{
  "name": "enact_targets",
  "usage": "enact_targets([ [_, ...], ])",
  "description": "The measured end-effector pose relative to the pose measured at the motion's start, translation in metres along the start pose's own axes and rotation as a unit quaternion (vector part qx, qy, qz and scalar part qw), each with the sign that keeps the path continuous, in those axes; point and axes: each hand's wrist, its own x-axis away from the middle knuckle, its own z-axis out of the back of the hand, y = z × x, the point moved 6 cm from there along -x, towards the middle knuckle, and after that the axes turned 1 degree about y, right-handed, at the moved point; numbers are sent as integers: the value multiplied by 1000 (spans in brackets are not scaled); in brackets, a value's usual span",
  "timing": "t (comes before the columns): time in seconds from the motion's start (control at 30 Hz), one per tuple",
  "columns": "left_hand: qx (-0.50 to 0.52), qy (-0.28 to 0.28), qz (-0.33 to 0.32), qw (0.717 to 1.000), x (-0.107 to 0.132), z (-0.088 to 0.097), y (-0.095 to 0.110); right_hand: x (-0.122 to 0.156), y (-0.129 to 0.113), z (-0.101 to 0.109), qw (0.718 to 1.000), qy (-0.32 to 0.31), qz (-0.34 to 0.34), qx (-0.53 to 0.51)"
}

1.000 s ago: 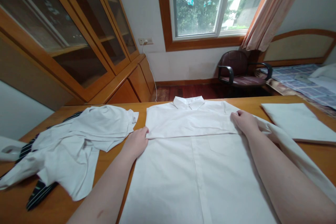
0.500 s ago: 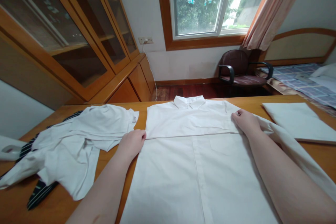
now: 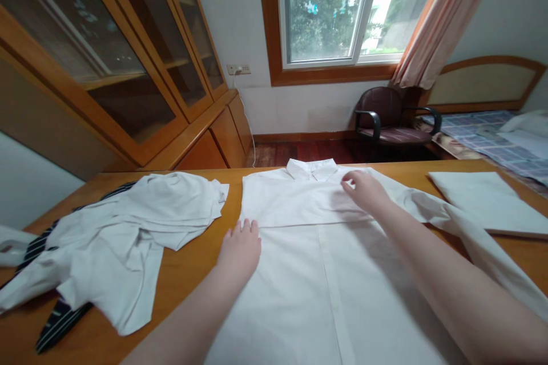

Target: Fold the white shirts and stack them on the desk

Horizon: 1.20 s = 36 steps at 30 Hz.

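A white button-up shirt (image 3: pixel 295 279) lies spread on the wooden table, collar at the far edge. One sleeve is folded straight across its chest; the other stretches out to the right. My left hand (image 3: pixel 242 245) rests on the shirt's left edge by the folded sleeve's lower edge, fingers spread and holding nothing. Above the folded sleeve, right of the collar, is my right hand (image 3: pixel 366 189). Its fingers are bent, with a gap between thumb and forefinger and no cloth visible in it. Whether its fingertips touch the shirt I cannot tell.
A loose heap of white clothes (image 3: pixel 128 228) lies on the left, over dark striped cloth (image 3: pixel 64 319). A flat white folded piece (image 3: pixel 483 199) lies at the right of the table (image 3: pixel 188 279). Beyond stand an armchair (image 3: pixel 387 117), a bed (image 3: pixel 479 131) and a glass-fronted cabinet (image 3: pixel 171 114).
My right hand has let go of the cloth near the right shoulder and moved left over the chest. My left hand has opened from its pinch and shifted right onto the shirt.
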Motion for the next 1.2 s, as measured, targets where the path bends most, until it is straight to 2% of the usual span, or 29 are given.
enact_targets([
  [0.13, -15, -3, -6, 1000, 2, 2, 4, -38, -105, -37, 988, -70, 90, -104],
  [0.23, -18, -10, -4, 1000, 3, 3, 4, -72, -169, -80, 973, -127, 91, -171],
  [0.33, -15, -23, -3, 1000, 3, 2, 4, -93, -215, -124, 966, -155, 92, -187],
  [0.4, -7, -32, 5, 999, 4, 2, 3, -98, -231, -150, 962, -173, 84, -194],
  [0.5, 8, -50, 12, 999, 7, 0, 1, -102, -236, -175, 961, -184, 60, -196],
  [0.67, 32, -66, 2, 997, 12, -1, 4, -113, -225, -189, 965, -188, 6, -182],
  [0.8, 48, -54, 7, 997, 13, 0, 3, -117, -222, -190, 971, -175, -15, -161],
  [0.93, 61, -13, -3, 998, 11, 6, 1, -113, -222, -188, 976, -141, 11, -167],
  [1.2, 59, -23, 2, 998, 7, 6, 5, -112, -225, -182, 976, -111, 59, -178],
])
